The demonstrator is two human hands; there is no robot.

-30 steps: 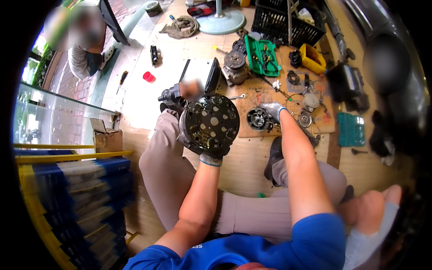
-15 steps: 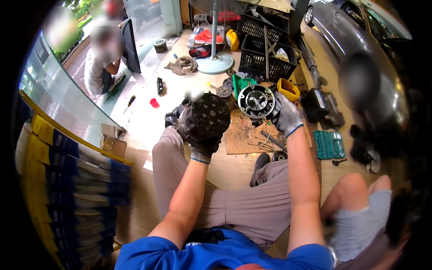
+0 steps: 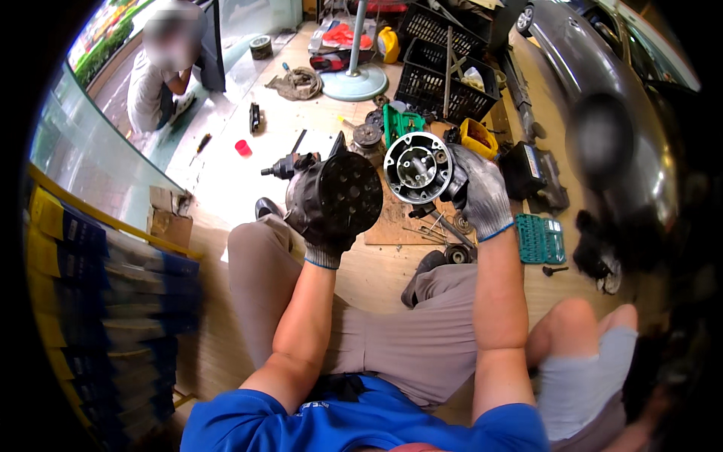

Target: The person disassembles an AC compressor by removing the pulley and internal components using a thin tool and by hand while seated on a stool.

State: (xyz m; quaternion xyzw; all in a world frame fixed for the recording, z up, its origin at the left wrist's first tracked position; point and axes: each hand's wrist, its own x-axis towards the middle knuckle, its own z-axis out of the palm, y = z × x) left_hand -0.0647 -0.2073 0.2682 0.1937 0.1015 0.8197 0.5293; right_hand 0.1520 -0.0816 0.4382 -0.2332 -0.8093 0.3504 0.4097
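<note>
A red cup (image 3: 242, 148) stands on the pale floor (image 3: 226, 181) at left, well short of a black round casing (image 3: 350, 194) raised beside the person's left knee, near the left edge of a brown board (image 3: 384, 234) lying on the floor. The gloved left hand (image 3: 324, 252) bears the casing from below; the fingers are largely hidden, so how far they spread cannot be told. Thick-walled and apparently metal, the casing looks heavy and stiff, and its dark face, dotted with holes, may be oily and slick. A palm under the body, clear of that face, would seem the surest hold.

To its right, above the board and well in from its left edge, a silver housing (image 3: 418, 167) shows its hollow side and bolt-holed rim. The gloved right hand (image 3: 486, 188) curls partway closed around the housing's right side. Likely cast metal, it looks rigid and the lighter of the two; its bare rim and inner posts could nick if knocked. The outer wall offers the better grip. Farther right, past the board's right edge, a teal socket case (image 3: 540, 237) lies on the floor.
</note>
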